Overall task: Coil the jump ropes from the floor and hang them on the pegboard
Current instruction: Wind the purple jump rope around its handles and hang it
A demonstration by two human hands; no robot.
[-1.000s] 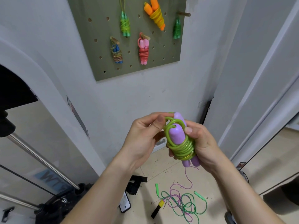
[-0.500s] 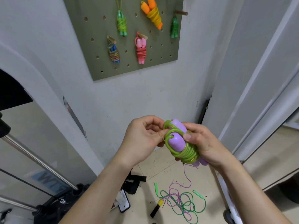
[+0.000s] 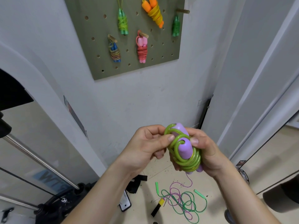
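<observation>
Pegboard [image 3: 97,26] on the wall [image 3: 145,102] holds five coiled ropes [image 3: 142,50]; below it I see the right hand [image 3: 208,152] gripping the nearly coiled green jump rope [image 3: 184,151], the left hand [image 3: 145,147] pinching its top loop, and tangled ropes [image 3: 182,201] left on the floor [image 3: 142,196].

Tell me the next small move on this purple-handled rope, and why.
Probably pull the top loop snug with the left hand: it pinches that loop while the right hand grips the jump rope, whose green cord is already wound round both handles.
</observation>
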